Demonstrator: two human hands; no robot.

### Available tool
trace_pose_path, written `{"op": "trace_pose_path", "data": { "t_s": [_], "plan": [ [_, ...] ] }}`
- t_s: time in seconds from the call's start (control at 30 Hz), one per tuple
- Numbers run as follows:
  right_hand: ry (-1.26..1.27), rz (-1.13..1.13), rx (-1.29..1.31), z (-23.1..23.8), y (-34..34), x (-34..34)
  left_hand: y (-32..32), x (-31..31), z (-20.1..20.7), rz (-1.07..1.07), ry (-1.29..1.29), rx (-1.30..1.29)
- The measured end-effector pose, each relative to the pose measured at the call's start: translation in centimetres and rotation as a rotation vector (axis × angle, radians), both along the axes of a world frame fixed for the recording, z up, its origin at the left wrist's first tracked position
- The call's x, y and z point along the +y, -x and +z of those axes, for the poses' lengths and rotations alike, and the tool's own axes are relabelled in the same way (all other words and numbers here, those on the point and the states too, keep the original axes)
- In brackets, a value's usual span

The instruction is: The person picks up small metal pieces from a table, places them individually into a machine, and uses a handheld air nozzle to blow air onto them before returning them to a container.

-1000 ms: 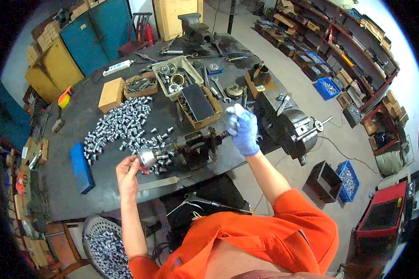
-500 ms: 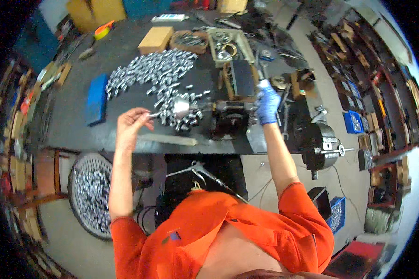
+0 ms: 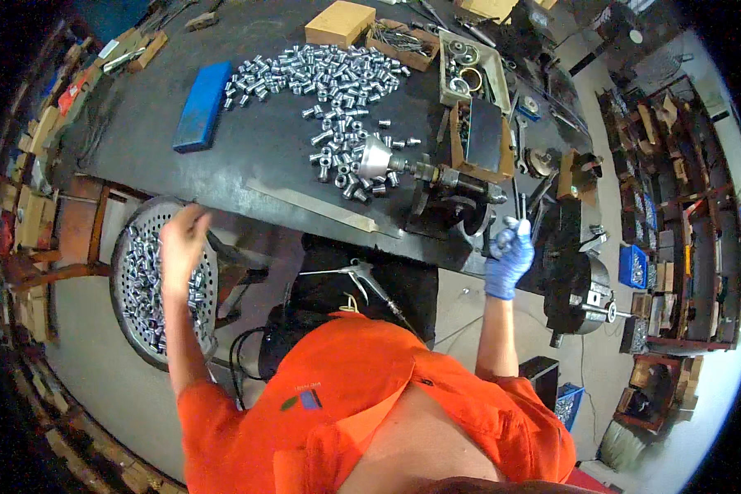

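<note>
The person's bare left hand [image 3: 185, 235] is over the round perforated seat [image 3: 152, 216], its fingers bent and blurred by motion; whether they pinch a part or are let loose cannot be told. Metal fittings [image 3: 144, 305] lie loose on that seat, beneath and beside the hand and wrist. A second, larger heap of fittings [image 3: 321, 70] spreads over the dark surface [image 3: 263, 140], trailing down to the silver cone [image 3: 376, 158] at the left end of the dark fixture [image 3: 440, 210].

The gloved right hand [image 3: 510, 251] is near the fixture's right end, its fingers curled; a thin upright rod shows just above them, but whether they grip it is unclear.

The step in hand looks like handling fittings at the seat with the left hand while the right stays by the fixture. To do it well, the left hand should work low over the pile — a part let go from high up could bounce off the rim. A fingertip pinch on one fitting at a time seems safest, as the parts look smooth and likely to roll. The right hand does best with a relaxed hold, glove clear of the shaft — loose glove fabric could snag there.
</note>
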State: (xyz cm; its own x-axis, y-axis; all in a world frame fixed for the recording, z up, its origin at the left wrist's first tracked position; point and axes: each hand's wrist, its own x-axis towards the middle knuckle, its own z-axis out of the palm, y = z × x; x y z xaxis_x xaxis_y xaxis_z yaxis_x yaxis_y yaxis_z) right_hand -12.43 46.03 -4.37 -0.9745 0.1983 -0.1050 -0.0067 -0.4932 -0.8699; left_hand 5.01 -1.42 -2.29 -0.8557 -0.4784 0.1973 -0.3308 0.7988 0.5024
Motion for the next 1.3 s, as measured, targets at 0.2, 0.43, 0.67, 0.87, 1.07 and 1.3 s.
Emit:
{"op": "trace_pose_path", "data": {
  "t_s": [0.2,0.43,0.67,0.87,1.07,1.3],
  "plan": [
    [-0.096,-0.130,-0.061,-0.3,3.0,-3.3,12.9,11.0,-1.6,-0.363,0.221,0.056],
    [0.059,-0.005,-0.035,-2.3,3.2,-1.4,14.4,10.3,-5.5,-0.399,0.018,0.152],
    [0.114,-0.021,-0.142,-2.5,3.4,-1.6,13.5,11.6,2.9,-0.622,-1.132,0.278],
    [0.112,0.036,-0.097,-3.9,3.3,-0.6,16.0,11.6,1.6,-0.648,-1.201,0.259],
    [0.146,0.055,-0.077,-2.5,1.9,-0.4,16.1,11.5,1.9,-0.699,-1.264,0.271],
    [0.089,0.054,-0.111,2.9,-0.4,-0.7,16.3,11.4,2.0,-0.740,-1.271,0.198]
  ]
}}
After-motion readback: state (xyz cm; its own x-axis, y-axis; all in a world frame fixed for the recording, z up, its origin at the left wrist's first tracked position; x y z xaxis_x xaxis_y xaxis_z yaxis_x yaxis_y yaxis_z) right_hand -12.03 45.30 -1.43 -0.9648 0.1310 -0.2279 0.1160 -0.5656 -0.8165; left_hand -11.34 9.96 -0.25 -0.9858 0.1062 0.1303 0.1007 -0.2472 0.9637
